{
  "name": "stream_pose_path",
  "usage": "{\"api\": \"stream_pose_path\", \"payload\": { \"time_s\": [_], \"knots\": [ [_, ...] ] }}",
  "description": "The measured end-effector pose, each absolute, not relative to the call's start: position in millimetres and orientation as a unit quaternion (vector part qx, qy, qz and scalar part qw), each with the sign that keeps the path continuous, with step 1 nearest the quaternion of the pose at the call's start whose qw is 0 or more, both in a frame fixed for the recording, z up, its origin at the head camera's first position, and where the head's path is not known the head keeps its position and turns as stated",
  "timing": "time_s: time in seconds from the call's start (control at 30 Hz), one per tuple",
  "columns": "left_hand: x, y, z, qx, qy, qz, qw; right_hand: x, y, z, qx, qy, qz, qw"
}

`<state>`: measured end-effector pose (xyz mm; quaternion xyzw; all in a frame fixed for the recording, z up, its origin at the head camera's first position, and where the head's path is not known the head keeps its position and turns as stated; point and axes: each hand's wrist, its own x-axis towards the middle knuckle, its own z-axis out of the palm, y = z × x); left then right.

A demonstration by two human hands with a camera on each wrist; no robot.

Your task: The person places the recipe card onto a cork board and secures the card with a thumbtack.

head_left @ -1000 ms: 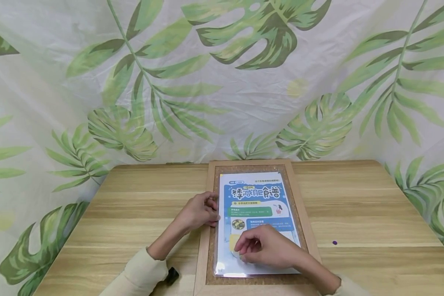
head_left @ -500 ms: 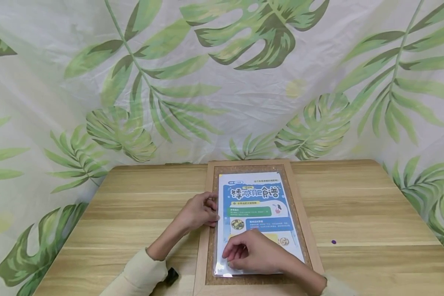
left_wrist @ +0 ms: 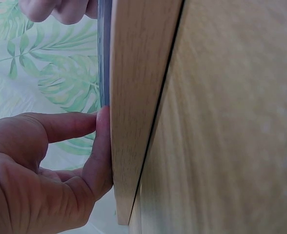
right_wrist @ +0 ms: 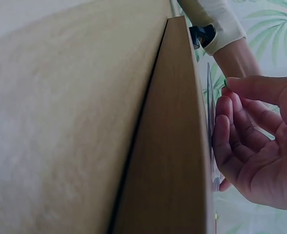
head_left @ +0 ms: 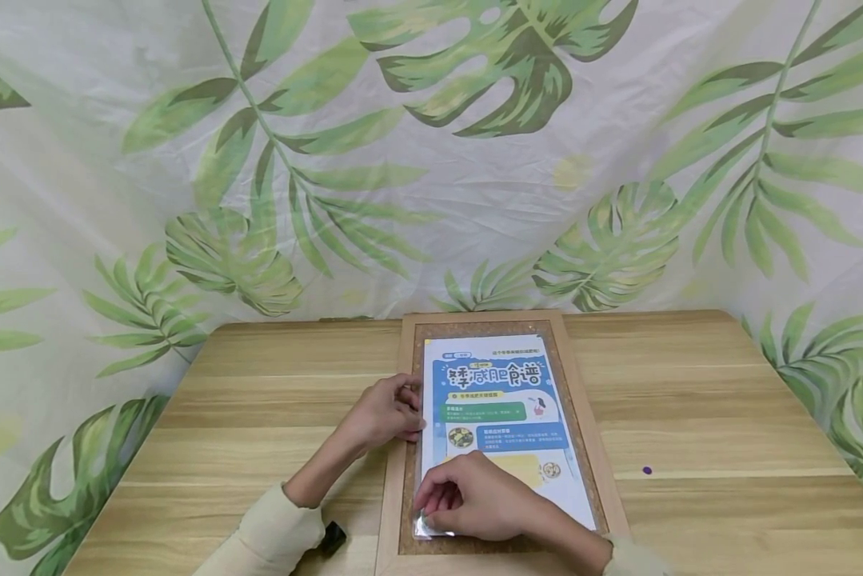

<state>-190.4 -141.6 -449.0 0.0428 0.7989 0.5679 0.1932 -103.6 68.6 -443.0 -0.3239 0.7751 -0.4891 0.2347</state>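
A glossy blue-and-white printed poster (head_left: 506, 436) in a clear plastic sleeve or laminate lies on a wood-framed cork board (head_left: 411, 424). At the poster's left edge my left hand (head_left: 384, 412) rests on the frame, its thumb and a finger pinching that edge in the left wrist view. Over the poster's lower left corner is my right hand (head_left: 470, 496), fingers curled. Between its thumb and index fingertip it pinches a small green piece (right_wrist: 225, 83), mostly hidden, perhaps a thumbtack. A tiny yellow spot (head_left: 427, 342) marks the poster's upper left corner.
One small purple piece (head_left: 647, 470) lies on the wooden table (head_left: 719, 400) to the right of the board. Beside the left sleeve a black object (head_left: 333, 538) shows. A leaf-patterned cloth (head_left: 431, 200) hangs behind the table.
My right hand has moved left and slightly down across the poster to its lower left corner, still pinching the small piece. My left hand has kept its place at the left edge.
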Motion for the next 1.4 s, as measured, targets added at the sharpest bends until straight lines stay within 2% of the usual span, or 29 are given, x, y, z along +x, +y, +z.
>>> {"api": "stream_pose_path", "payload": {
  "time_s": [1.4],
  "knots": [
    [-190.0, -141.6, -445.2, 0.041, 0.822, 0.539, 0.177, -101.3, 60.8, -449.0, -0.323, 0.810, -0.438, 0.217]
  ]
}}
